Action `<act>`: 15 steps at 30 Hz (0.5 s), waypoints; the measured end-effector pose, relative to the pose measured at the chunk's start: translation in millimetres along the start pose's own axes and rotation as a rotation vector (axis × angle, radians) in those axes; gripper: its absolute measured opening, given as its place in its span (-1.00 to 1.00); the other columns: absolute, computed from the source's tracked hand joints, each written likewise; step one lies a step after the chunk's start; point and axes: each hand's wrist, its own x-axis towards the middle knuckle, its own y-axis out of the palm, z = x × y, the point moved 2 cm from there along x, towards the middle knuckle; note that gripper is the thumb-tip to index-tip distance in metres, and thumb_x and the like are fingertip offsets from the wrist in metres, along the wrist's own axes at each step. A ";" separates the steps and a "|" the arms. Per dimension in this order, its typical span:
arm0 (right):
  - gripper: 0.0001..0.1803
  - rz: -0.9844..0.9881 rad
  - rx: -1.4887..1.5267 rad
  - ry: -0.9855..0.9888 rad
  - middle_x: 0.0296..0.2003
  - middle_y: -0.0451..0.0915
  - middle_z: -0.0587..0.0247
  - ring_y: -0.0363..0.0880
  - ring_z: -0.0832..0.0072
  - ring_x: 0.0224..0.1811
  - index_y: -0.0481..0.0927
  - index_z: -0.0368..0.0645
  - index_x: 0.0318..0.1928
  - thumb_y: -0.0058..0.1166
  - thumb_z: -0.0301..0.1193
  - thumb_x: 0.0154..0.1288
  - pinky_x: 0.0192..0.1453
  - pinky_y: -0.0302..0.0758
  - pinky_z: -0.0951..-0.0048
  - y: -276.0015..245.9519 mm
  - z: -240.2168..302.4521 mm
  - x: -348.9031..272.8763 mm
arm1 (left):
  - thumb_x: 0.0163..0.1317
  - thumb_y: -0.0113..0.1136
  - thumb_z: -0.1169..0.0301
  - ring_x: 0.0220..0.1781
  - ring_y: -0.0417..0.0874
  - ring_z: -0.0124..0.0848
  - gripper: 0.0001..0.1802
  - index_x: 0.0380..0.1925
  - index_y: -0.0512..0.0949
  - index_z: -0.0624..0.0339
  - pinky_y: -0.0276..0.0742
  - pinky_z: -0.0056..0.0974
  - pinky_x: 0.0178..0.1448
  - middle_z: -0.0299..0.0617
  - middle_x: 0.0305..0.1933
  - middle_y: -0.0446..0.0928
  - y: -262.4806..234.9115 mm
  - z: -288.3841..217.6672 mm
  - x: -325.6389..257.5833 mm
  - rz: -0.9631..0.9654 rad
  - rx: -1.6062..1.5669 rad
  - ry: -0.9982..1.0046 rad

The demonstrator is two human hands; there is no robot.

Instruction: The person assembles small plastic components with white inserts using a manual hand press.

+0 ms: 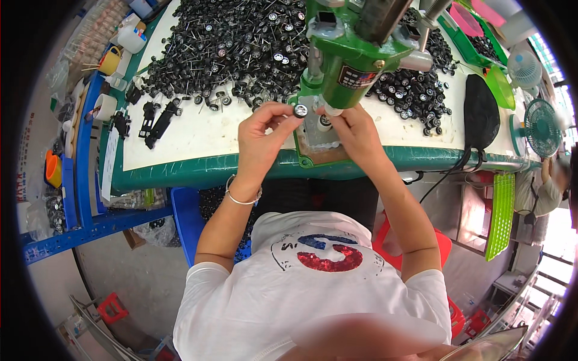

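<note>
Between the thumb and forefinger of my left hand [263, 139] is a small black toy wheel [300, 111] with a silver hub, just left of the green bench press [355, 60]. My right hand [359, 133] is at the press, its fingers closed around a small part under the white-tipped ram [332, 111]. Another wheel [325, 122] sits beside those fingertips, on the press's metal base [313, 139]. Whether the right fingers grip that wheel or an axle is partly hidden by the fingers and the ram.
A big heap of wheels on axles [241, 48] covers the table's left and back. Loose wheels [409, 96] lie right of the press. Black chassis pieces [159, 123] lie at left. A black fan-shaped pad [481, 114] and a green fan [542, 123] are at right.
</note>
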 end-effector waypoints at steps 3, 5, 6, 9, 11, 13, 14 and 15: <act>-0.80 0.033 0.392 0.120 -0.24 0.46 0.20 0.50 0.38 -0.24 0.54 -0.27 -0.09 -0.05 -0.44 0.37 -0.13 0.46 0.41 2.0 -24.3 1.1 | 0.06 0.34 0.55 -0.40 0.43 -0.61 -0.91 -0.40 0.63 0.26 0.36 -0.48 -0.26 -0.35 -0.39 0.54 14.0 -13.7 3.2 0.089 0.147 -0.025; -0.77 -0.084 0.480 0.115 -0.26 0.45 0.29 0.45 0.55 -0.27 0.57 -0.28 -0.07 -0.04 -0.42 0.40 -0.12 0.43 0.51 -0.6 -32.8 0.9 | 0.05 0.34 0.55 -0.36 0.44 -0.57 -0.90 -0.40 0.63 0.27 0.36 -0.46 -0.21 -0.34 -0.39 0.55 20.8 -11.6 7.5 0.119 0.152 0.018; -0.77 -0.086 0.480 0.112 -0.26 0.45 0.29 0.45 0.55 -0.27 0.57 -0.28 -0.07 -0.04 -0.42 0.40 -0.12 0.43 0.51 -6.2 -32.8 0.5 | 0.04 0.35 0.56 -0.32 0.46 -0.53 -0.89 -0.40 0.63 0.27 0.37 -0.43 -0.16 -0.32 -0.38 0.55 23.9 -11.4 7.9 0.148 0.160 0.054; -0.75 -0.124 0.453 0.177 -0.25 0.50 0.33 0.46 0.63 -0.28 0.59 -0.27 -0.03 -0.03 -0.40 0.41 -0.16 0.43 0.58 -36.4 -27.9 4.5 | 0.03 0.34 0.56 -0.22 0.49 -0.47 -0.89 -0.40 0.62 0.27 0.37 -0.38 -0.06 -0.30 -0.35 0.56 34.5 -12.4 7.1 0.173 0.137 0.063; -0.74 -0.174 0.486 0.205 -0.31 0.52 0.38 0.46 0.66 -0.30 0.59 -0.27 -0.02 -0.02 -0.39 0.42 -0.17 0.41 0.61 -55.6 -28.9 9.5 | 0.07 0.32 0.56 -0.20 0.51 -0.52 -0.88 -0.36 0.60 0.26 0.40 -0.42 -0.08 -0.34 -0.33 0.55 37.0 -1.3 8.1 0.198 0.048 -0.006; -0.73 -0.227 0.466 0.259 -0.34 0.53 0.39 0.45 0.69 -0.34 0.58 -0.27 0.01 -0.02 -0.40 0.41 -0.19 0.39 0.63 -80.2 -21.4 16.7 | 0.09 0.31 0.56 -0.24 0.51 -0.56 -0.88 -0.35 0.59 0.26 0.41 -0.45 -0.12 -0.36 -0.34 0.54 42.5 0.1 8.0 0.185 -0.022 -0.029; -0.74 -0.284 0.486 0.287 -0.38 0.53 0.45 0.46 0.68 -0.41 0.61 -0.22 -0.02 0.02 -0.38 0.38 -0.22 0.41 0.62 -93.4 -20.5 22.2 | 0.11 0.30 0.56 -0.29 0.52 -0.60 -0.88 -0.34 0.57 0.25 0.43 -0.48 -0.16 -0.38 -0.34 0.53 46.5 0.2 8.5 0.176 -0.089 -0.057; -0.73 -0.310 0.472 0.299 -0.39 0.54 0.44 0.46 0.68 -0.40 0.61 -0.22 -0.02 0.04 -0.36 0.37 -0.21 0.41 0.63 -107.6 -14.1 29.6 | 0.11 0.30 0.56 -0.29 0.52 -0.60 -0.88 -0.34 0.57 0.25 0.43 -0.48 -0.16 -0.38 -0.34 0.53 47.3 -0.3 9.1 0.180 -0.091 -0.058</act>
